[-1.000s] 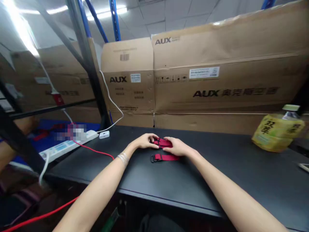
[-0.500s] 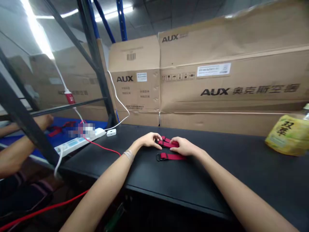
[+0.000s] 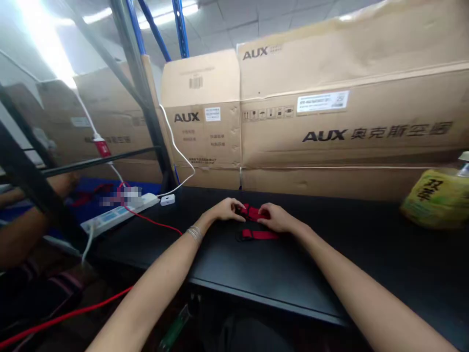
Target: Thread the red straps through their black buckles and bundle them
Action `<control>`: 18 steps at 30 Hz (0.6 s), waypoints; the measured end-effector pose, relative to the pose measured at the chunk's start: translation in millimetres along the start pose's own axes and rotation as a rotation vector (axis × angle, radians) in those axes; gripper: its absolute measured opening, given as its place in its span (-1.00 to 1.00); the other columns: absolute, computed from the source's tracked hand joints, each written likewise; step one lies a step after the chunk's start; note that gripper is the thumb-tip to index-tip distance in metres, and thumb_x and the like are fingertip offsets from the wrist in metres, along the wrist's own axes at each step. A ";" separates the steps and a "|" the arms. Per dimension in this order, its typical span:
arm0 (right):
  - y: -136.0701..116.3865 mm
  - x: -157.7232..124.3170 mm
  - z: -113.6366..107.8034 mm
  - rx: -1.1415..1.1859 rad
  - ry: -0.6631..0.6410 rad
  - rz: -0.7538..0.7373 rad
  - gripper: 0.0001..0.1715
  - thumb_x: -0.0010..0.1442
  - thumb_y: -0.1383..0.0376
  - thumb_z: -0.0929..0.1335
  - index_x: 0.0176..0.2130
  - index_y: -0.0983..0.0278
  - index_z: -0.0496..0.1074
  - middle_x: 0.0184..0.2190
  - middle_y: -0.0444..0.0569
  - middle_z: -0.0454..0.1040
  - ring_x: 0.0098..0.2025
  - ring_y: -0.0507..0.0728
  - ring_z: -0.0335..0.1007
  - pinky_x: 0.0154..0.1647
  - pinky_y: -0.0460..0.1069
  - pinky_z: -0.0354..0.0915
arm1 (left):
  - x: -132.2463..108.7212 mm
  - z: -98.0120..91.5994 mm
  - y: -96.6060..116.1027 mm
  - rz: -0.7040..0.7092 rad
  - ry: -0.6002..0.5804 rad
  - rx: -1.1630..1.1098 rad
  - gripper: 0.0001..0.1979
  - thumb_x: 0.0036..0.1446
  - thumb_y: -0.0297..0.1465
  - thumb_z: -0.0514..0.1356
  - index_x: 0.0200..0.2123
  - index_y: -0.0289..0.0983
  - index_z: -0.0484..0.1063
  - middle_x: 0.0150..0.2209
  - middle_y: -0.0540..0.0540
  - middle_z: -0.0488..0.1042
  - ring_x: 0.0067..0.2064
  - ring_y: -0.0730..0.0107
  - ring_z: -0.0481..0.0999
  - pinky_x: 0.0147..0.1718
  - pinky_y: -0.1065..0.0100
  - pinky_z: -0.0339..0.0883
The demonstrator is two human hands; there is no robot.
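Note:
Red webbing straps with black buckles lie on the black table. The farther strap [image 3: 252, 212] sits between my two hands. My left hand [image 3: 227, 210] is curled, thumb and fingers closed around its black left end. At its right end, my right hand [image 3: 276, 217] grips the red webbing between thumb and fingers. Just in front lies a nearer strap [image 3: 262, 234], flat on the table, its black buckle to the left and its right end close beneath my right hand. Whether the farther webbing is one strap or two stacked together, I cannot tell.
Large cardboard boxes [image 3: 330, 117] wall off the table's back. To the left are a white power strip [image 3: 117, 213], a small white box [image 3: 167, 200], a red cable [image 3: 154, 222] and a metal frame post [image 3: 152, 112]. A yellow pouch [image 3: 436, 198] stands right. Another person's arm [image 3: 29, 230] is far left.
Both hands stay at the farther strap, nearly in place. The two layers of red webbing there now lie closer together. The whole view has shifted slightly.

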State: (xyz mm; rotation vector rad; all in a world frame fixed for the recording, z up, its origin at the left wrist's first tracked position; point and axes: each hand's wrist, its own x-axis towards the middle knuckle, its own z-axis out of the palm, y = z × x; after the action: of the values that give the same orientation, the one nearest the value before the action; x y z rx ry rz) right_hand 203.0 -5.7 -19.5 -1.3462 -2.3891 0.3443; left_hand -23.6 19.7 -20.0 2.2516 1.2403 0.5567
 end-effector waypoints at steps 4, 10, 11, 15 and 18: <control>0.0 -0.6 -1.3 -0.019 -0.013 -0.048 -0.77 0.02 0.22 0.39 -0.30 0.31 0.43 -0.23 0.05 0.43 -0.20 0.13 0.34 -0.18 -0.06 0.22 | 1.7 1.5 -5.3 0.020 0.016 0.008 -0.44 -0.33 -0.12 0.36 -0.23 -0.35 0.51 -0.55 0.04 0.30 -0.53 0.52 0.22 -0.57 0.47 0.07; -0.4 -0.6 -1.9 -0.020 -0.011 -0.044 -0.80 -0.02 0.22 0.40 -0.38 0.31 0.42 -0.26 0.04 0.42 -0.23 0.12 0.33 -0.21 -0.07 0.22 | 2.8 3.7 -6.1 0.033 0.051 -0.039 -0.47 -0.26 -0.18 0.33 -0.21 -0.39 0.47 -0.52 0.02 0.31 -0.53 0.54 0.23 -0.60 0.49 0.07; 0.0 -0.4 -1.5 -0.016 0.004 -0.047 -0.80 -0.02 0.23 0.40 -0.38 0.31 0.41 -0.27 0.04 0.42 -0.23 0.12 0.33 -0.20 -0.07 0.22 | 2.5 3.8 -5.2 0.033 0.065 -0.052 -0.47 -0.25 -0.18 0.33 -0.20 -0.39 0.46 -0.52 0.03 0.30 -0.54 0.54 0.22 -0.60 0.49 0.07; 0.8 0.6 -0.7 -0.027 0.074 -0.040 -0.76 -0.06 0.20 0.39 -0.38 0.31 0.39 -0.27 0.04 0.40 -0.20 0.14 0.29 -0.17 -0.04 0.20 | 1.7 3.9 -2.3 0.061 0.103 -0.075 -0.48 -0.24 -0.18 0.33 -0.20 -0.37 0.43 -0.54 0.05 0.29 -0.54 0.54 0.23 -0.58 0.49 0.09; 0.5 1.5 -0.5 -0.027 0.122 -0.027 -0.73 -0.07 0.18 0.39 -0.38 0.31 0.40 -0.27 0.04 0.38 -0.19 0.15 0.26 -0.16 -0.02 0.18 | 2.4 3.7 -1.2 0.108 0.108 -0.126 -0.54 -0.20 -0.19 0.31 -0.24 -0.37 0.43 -0.54 0.04 0.31 -0.53 0.55 0.23 -0.57 0.49 0.09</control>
State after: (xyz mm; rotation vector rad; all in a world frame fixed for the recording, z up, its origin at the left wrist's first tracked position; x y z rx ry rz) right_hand 202.9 -4.1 -18.9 -1.3070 -2.3169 0.2167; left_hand -21.1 21.4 -23.4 2.2169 1.1069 0.7845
